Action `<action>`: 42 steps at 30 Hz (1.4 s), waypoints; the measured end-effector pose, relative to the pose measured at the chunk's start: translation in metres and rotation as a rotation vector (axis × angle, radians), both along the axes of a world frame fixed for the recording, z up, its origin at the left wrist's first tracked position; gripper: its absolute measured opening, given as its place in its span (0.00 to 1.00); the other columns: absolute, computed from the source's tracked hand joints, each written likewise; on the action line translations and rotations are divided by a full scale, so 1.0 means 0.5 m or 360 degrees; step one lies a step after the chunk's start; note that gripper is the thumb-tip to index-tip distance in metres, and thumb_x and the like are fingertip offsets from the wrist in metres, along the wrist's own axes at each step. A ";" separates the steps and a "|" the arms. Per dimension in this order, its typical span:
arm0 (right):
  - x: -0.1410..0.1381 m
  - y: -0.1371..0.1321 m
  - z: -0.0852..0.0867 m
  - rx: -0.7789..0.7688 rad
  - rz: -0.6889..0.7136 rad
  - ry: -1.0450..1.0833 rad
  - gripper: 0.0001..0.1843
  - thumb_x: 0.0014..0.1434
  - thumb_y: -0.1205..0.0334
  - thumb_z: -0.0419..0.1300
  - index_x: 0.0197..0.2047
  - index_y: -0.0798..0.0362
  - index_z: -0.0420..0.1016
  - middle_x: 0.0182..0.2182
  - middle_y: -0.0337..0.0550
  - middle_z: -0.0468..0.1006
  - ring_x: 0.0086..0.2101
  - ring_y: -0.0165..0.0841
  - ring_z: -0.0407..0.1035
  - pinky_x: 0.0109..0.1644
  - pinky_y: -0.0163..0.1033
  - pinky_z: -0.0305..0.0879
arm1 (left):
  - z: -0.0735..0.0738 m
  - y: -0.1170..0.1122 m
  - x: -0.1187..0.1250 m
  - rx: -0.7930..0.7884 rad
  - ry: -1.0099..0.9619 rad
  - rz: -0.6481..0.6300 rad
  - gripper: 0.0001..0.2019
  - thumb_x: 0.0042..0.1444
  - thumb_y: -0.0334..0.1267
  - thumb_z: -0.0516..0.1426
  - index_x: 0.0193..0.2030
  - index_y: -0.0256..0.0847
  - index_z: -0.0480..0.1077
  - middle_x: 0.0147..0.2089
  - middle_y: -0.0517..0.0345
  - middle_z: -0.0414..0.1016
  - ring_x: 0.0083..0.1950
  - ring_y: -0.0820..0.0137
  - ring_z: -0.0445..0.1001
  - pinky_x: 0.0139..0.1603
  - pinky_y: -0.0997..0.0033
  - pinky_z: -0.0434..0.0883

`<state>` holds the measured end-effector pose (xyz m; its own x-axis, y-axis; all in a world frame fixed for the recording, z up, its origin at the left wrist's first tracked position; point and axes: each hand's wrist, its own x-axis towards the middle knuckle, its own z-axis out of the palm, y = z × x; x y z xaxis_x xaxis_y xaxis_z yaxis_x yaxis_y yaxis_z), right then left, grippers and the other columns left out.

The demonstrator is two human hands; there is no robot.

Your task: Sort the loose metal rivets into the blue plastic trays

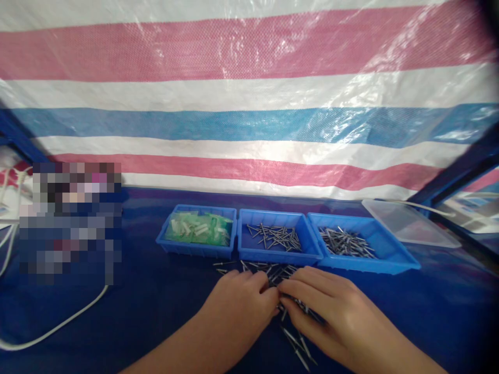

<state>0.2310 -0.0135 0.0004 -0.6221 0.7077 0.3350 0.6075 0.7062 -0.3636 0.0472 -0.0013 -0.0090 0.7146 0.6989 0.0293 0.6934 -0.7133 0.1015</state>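
A loose pile of thin metal blind rivets [298, 347] lies on the dark blue table, in front of three blue bins. My left hand [245, 298] is closed at the pile's left side, its fingers curled under and hidden from view. Bent over the rivets from the right, my right hand [331, 306] is closed, with thumb and fingers around some of them. The fingertips of both hands meet over the pile. More rivets fill part of the middle bin [280, 254] and the right bin [397, 254].
The left bin [198, 250] holds a green bag with small white pieces. A clear plastic lid [413, 223] lies behind the right bin. White cable [58, 340] curves across the left side, near a blurred-out area. A striped plastic sheet [249, 124] hangs behind the table [136, 317].
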 end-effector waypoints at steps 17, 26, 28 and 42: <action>0.010 0.010 -0.015 -0.0088 -0.0124 -0.0122 0.10 0.60 0.71 0.51 0.32 0.51 0.70 0.30 0.42 0.74 0.30 0.32 0.71 0.37 0.37 0.68 | 0.001 0.012 -0.009 0.0005 -0.0134 0.0104 0.04 0.62 0.37 0.54 0.39 0.43 0.69 0.40 0.58 0.70 0.37 0.68 0.73 0.36 0.69 0.71; 0.013 0.010 -0.015 -0.0140 -0.0174 0.0049 0.12 0.62 0.68 0.50 0.47 0.49 0.69 0.37 0.44 0.74 0.34 0.33 0.72 0.39 0.38 0.71 | 0.016 0.008 -0.006 -0.0266 -0.0849 0.0161 0.09 0.66 0.35 0.48 0.44 0.40 0.69 0.42 0.57 0.76 0.42 0.70 0.75 0.45 0.73 0.71; 0.010 0.009 -0.012 -0.0214 -0.0144 0.0117 0.12 0.63 0.67 0.51 0.48 0.49 0.68 0.38 0.44 0.74 0.36 0.33 0.72 0.39 0.38 0.71 | 0.015 0.004 -0.007 -0.0255 -0.0998 0.0134 0.10 0.66 0.34 0.48 0.47 0.41 0.69 0.43 0.58 0.76 0.43 0.70 0.75 0.46 0.73 0.70; -0.011 0.005 0.011 -0.0242 -0.0037 0.0531 0.11 0.60 0.71 0.54 0.43 0.50 0.73 0.41 0.46 0.76 0.41 0.34 0.72 0.42 0.36 0.72 | 0.026 -0.013 -0.007 -0.0189 -0.1423 -0.0071 0.12 0.62 0.26 0.52 0.51 0.42 0.64 0.46 0.57 0.75 0.48 0.73 0.74 0.51 0.77 0.69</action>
